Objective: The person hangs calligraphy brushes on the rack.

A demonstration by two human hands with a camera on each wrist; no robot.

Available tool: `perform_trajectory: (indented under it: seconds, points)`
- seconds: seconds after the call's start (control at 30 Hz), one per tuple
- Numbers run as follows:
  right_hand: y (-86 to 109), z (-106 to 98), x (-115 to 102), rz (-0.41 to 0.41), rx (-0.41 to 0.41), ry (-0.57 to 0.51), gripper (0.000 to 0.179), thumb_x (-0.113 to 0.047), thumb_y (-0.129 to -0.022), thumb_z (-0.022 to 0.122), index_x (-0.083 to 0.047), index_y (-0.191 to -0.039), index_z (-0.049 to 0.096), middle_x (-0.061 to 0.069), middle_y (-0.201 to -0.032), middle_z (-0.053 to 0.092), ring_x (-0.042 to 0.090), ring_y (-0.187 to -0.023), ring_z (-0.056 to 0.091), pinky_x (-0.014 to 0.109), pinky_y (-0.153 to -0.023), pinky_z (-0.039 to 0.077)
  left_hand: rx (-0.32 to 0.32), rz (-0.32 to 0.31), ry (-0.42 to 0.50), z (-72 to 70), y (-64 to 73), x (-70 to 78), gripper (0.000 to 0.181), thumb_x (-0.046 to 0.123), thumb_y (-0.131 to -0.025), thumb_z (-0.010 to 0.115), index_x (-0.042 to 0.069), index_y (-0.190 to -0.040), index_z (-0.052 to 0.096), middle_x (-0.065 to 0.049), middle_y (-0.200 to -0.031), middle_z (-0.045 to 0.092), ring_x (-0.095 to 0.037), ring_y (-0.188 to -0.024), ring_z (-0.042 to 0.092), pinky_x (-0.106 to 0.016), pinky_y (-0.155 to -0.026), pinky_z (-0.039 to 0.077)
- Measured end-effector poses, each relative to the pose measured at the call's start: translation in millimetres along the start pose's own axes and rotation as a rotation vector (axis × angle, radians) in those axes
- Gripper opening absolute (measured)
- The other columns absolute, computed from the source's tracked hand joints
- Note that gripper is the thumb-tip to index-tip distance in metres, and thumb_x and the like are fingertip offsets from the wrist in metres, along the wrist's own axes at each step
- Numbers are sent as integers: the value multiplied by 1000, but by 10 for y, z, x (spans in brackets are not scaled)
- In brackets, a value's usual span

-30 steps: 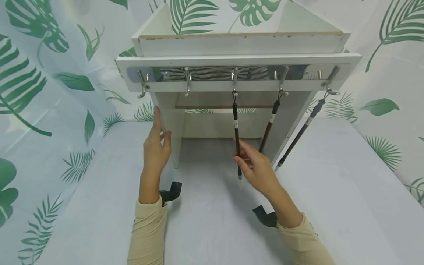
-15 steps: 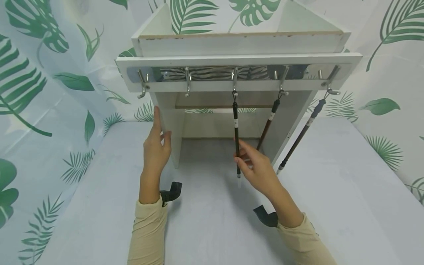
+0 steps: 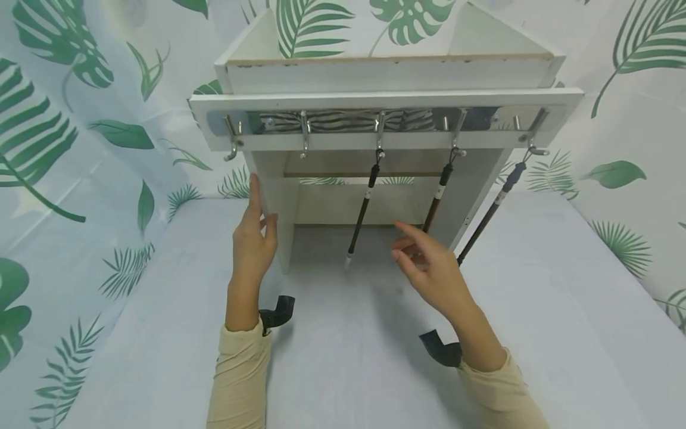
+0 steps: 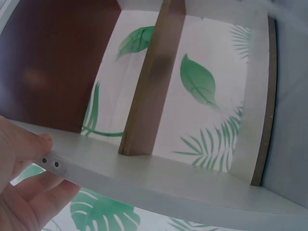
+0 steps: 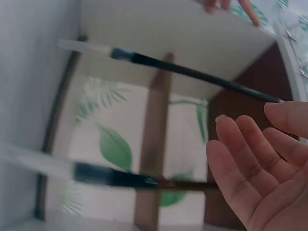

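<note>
Centrally, below the middle hook [image 3: 380, 132]: a brush [image 3: 361, 217], hung by a loop [image 3: 377, 157], long axis slanting down toward lower left of the head frame. Just to its right, not touching: the right hand [image 3: 430, 268] (nearer than the left hand [image 3: 254, 244]), fingers loosely bent, holding nothing. At centre left: the left hand, gripping the side panel [image 3: 281, 208] between thumb and fingers. Compare left wrist view: two small holes [image 4: 57, 164] near the thumb, unseen from the head. Compare right wrist view: bare palm [image 5: 284, 197], but no loop.
</note>
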State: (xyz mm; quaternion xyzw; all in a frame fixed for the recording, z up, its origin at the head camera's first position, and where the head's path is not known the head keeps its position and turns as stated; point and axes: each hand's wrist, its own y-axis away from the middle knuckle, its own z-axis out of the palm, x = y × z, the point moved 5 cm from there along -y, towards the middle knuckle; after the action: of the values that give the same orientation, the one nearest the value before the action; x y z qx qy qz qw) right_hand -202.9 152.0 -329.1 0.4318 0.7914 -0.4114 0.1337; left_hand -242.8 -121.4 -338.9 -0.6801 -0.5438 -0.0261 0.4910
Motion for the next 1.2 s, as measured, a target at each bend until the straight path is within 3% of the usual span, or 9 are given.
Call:
perform_trajectory:
  seconds: [0.2, 0.37, 0.47, 0.57, 0.67, 0.77, 0.97, 1.07, 1.2]
  points:
    - [22, -446, -75, -98, 232, -47, 37, 7, -79, 63, 5, -116, 58, 3, -87, 68, -3, -80, 60, 3, -69, 48, -7, -13, 1, 15, -1, -27, 69, 0, -91, 49, 13, -148, 12, -8, -148, 29, -31, -121, 48, -38, -87, 54]
    - [23, -965, -46, -212, 565, -384, 28, 9, -81, 58, 16, -108, 55, -5, -82, 67, 2, -69, 65, 9, -67, 53, -3, -16, -13, -7, -26, -10, 69, 1, -91, 50, 14, -148, 12, -12, -146, 34, -32, -118, 50, -39, -86, 54]
    - [-30, -1259, 106, -190, 793, -590, 28, 11, -79, 56, 14, -107, 55, 6, -74, 66, 12, -61, 64, 15, -61, 55, -7, -12, -25, -14, -31, -6, 68, 3, -91, 49, 15, -148, 12, -13, -144, 36, -32, -112, 54, -40, -86, 54]
    - [-131, -1441, 317, -83, 912, -606, 32, 4, -81, 58, 4, -113, 55, 8, -75, 61, 15, -63, 63, 16, -59, 56, -22, -13, -30, -5, -17, -18, 68, 4, -92, 49, 16, -148, 11, -13, -144, 36, -32, -112, 55, -41, -86, 54]
    - [-217, -1436, 531, 91, 892, -484, 45, -4, -82, 62, -6, -126, 50, 2, -82, 60, 10, -71, 64, 13, -60, 55, -27, -11, -27, -21, 8, -17, 68, 5, -92, 49, 15, -148, 11, -11, -146, 33, -31, -117, 52, -40, -87, 53]
    - [-239, -1240, 712, 229, 767, -285, 55, -12, -85, 62, -14, -136, 40, -9, -93, 58, 3, -84, 61, 8, -67, 52, -27, -12, -29, -45, 57, -47, 69, 4, -91, 50, 16, -148, 12, -8, -148, 30, -28, -123, 47, -40, -88, 53]
    - [-174, -863, 911, 360, 606, -38, 68, -24, -85, 65, -30, -142, 28, -7, -111, 57, 4, -101, 57, 10, -77, 48, -51, -34, -43, -26, 95, -117, 70, 4, -92, 50, 19, -148, 12, -7, -148, 30, -28, -123, 47, -40, -88, 53]
    - [-184, -807, 926, 363, 578, 47, 78, -29, -80, 69, -32, -144, 23, 1, -124, 55, 11, -109, 56, 18, -85, 50, -45, -10, -43, -11, 55, -112, 67, 4, -92, 49, 15, -148, 13, -9, -147, 31, -28, -122, 47, -40, -88, 53]
    - [-277, -790, 873, 226, 574, 77, 87, -28, -75, 74, -20, -145, 24, 5, -131, 52, 15, -113, 55, 23, -89, 52, -9, 41, -25, -28, -8, -102, 65, 1, -91, 50, 8, -146, 17, -12, -146, 33, -30, -122, 48, -39, -86, 54]
